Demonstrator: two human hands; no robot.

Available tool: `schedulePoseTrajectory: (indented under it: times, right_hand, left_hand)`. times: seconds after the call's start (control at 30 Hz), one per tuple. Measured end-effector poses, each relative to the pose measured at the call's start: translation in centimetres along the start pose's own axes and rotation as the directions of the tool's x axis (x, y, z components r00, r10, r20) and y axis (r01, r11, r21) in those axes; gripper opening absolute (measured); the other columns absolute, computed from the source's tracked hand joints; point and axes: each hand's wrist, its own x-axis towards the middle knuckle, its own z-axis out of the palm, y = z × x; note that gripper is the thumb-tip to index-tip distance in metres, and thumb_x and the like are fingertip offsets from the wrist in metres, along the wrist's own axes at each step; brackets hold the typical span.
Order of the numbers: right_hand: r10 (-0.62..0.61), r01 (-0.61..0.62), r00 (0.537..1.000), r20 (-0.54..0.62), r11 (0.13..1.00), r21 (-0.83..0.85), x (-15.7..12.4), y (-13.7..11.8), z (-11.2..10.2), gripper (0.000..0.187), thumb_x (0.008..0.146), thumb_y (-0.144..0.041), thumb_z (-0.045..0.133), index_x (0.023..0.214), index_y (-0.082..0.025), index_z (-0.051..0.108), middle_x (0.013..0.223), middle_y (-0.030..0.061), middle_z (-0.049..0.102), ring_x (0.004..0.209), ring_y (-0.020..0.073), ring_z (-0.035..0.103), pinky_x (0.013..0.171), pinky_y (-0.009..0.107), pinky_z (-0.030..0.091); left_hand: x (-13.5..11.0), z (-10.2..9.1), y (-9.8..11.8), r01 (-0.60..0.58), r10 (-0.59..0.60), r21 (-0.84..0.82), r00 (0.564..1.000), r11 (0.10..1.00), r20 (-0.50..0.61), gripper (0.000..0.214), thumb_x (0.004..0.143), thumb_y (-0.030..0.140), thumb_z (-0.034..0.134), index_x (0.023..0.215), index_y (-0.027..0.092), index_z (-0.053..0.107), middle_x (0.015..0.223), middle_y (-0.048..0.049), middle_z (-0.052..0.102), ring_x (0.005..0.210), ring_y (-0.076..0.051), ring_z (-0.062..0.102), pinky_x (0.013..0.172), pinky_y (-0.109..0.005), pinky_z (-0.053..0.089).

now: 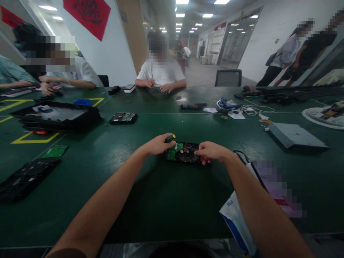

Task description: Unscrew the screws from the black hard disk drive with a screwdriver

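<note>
In front of me on the green table (166, 200) lies an opened black electronic device (182, 158), its inside facing up. A green circuit board (173, 152) shows on its left part, with black film and a few wires beside it. My left hand (157, 144) is closed around a dark green screwdriver handle (170, 138) with a yellow end, at the device's upper left corner. The screwdriver's tip is not visible. My right hand (211, 151) pinches the right edge of the device, thumb on top and fingers curled at the side.
Left are a black tray (92, 111), a loose green board (55, 151) and a black casing (27, 175). Another opened device (123, 117) lies further back. On the right sit a grey metal box (295, 135), cables (251, 109) and a phone-like slab. People sit opposite.
</note>
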Motion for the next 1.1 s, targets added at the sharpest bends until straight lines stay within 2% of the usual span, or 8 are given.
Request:
schedulePoseTrajectory:
  times: [0.1, 0.2, 0.43, 0.63, 0.73, 0.83, 0.93, 1.1]
  right_hand:
    - [-0.028, 0.026, 0.999, 0.031, 0.998, 0.058, 0.0, -0.4, 0.8, 0.021, 0.095, -0.033, 0.068, 0.096, -0.020, 0.051, 0.069, 0.0039, 0.073, 0.058, 0.0193, 0.073, 0.042, 0.020, 0.043]
    - [-0.038, 0.029, 0.997, 0.061, 0.990, 0.142, -0.1, -1.2, 1.8, 0.021, 0.099, -0.032, 0.063, 0.106, -0.019, 0.048, 0.071, 0.0055, 0.074, 0.062, 0.0215, 0.075, 0.046, 0.023, 0.051]
    - [-0.059, 0.086, 0.987, -0.149, 0.978, 0.188, 0.7, -1.8, 3.6, 0.017, 0.100, -0.027, 0.061, 0.109, -0.017, 0.051, 0.075, 0.0051, 0.073, 0.064, 0.0215, 0.077, 0.061, 0.031, 0.063]
    - [-0.190, 0.188, 0.892, -0.411, 0.981, -0.045, 2.3, -1.0, 3.4, 0.005, 0.096, -0.019, 0.062, 0.101, -0.017, 0.062, 0.094, 0.0074, 0.075, 0.073, 0.0173, 0.077, 0.070, 0.029, 0.061]
    - [-0.292, 0.238, 0.817, -0.498, 0.956, -0.170, 2.8, -0.8, 3.5, 0.016, 0.091, -0.023, 0.069, 0.105, -0.018, 0.065, 0.103, 0.0087, 0.076, 0.085, 0.0183, 0.075, 0.081, 0.034, 0.061]
    - [-0.369, 0.341, 0.773, -0.517, 0.928, -0.152, 3.0, -0.9, 4.1, 0.036, 0.087, -0.027, 0.074, 0.120, -0.017, 0.063, 0.120, 0.0132, 0.072, 0.098, 0.0203, 0.074, 0.090, 0.039, 0.060]
    - [-0.399, 0.410, 0.771, -0.496, 0.907, -0.094, 3.0, -1.1, 4.9, 0.041, 0.088, -0.024, 0.072, 0.126, -0.017, 0.060, 0.124, 0.0143, 0.070, 0.108, 0.0213, 0.072, 0.096, 0.040, 0.060]
    - [-0.474, 0.438, 0.753, -0.455, 0.879, -0.192, 2.9, -1.4, 6.2, 0.052, 0.088, -0.035, 0.075, 0.133, -0.017, 0.056, 0.132, 0.0161, 0.067, 0.117, 0.0249, 0.069, 0.102, 0.046, 0.057]
  left_hand:
    - [-0.5, -0.5, -0.3, 0.008, -0.008, 0.021, 1.000, 1.000, 0.016, 0.036, 0.083, 0.049, 0.070, 0.106, 0.021, 0.068, 0.086, -0.0047, 0.067, 0.071, -0.018, 0.063, 0.054, -0.024, 0.045]
    - [-1.4, -1.2, -0.7, 0.066, -0.066, 0.010, 0.998, 0.998, 0.015, 0.037, 0.084, 0.053, 0.069, 0.101, 0.020, 0.066, 0.086, -0.0051, 0.067, 0.069, -0.019, 0.064, 0.054, -0.025, 0.048]
    - [-4.0, -1.9, -1.7, 0.129, -0.131, -0.024, 0.990, 0.991, -0.050, 0.045, 0.087, 0.061, 0.065, 0.103, 0.019, 0.061, 0.090, -0.0063, 0.071, 0.065, -0.017, 0.069, 0.059, -0.028, 0.054]
    - [-4.3, -1.1, -2.5, 0.195, -0.223, -0.261, 0.971, 0.946, -0.083, 0.049, 0.092, 0.064, 0.061, 0.105, 0.018, 0.053, 0.079, -0.0049, 0.067, 0.066, -0.021, 0.073, 0.064, -0.035, 0.061]
    - [-4.3, -0.7, -2.5, 0.214, -0.267, -0.370, 0.959, 0.904, -0.099, 0.050, 0.093, 0.064, 0.061, 0.107, 0.016, 0.052, 0.086, -0.0086, 0.067, 0.067, -0.022, 0.074, 0.064, -0.037, 0.063]
    - [-4.4, -0.3, -2.4, 0.209, -0.263, -0.433, 0.963, 0.877, -0.067, 0.051, 0.094, 0.061, 0.061, 0.112, 0.015, 0.053, 0.095, -0.0136, 0.070, 0.069, -0.022, 0.075, 0.065, -0.038, 0.063]
    - [-4.4, 0.0, -2.4, 0.210, -0.259, -0.475, 0.965, 0.855, -0.040, 0.050, 0.095, 0.060, 0.060, 0.112, 0.013, 0.056, 0.099, -0.0165, 0.072, 0.071, -0.022, 0.075, 0.067, -0.038, 0.064]
    - [-4.2, 0.4, -2.8, 0.214, -0.256, -0.483, 0.967, 0.849, -0.021, 0.051, 0.096, 0.060, 0.059, 0.111, 0.011, 0.059, 0.095, -0.0168, 0.073, 0.072, -0.022, 0.075, 0.066, -0.036, 0.063]
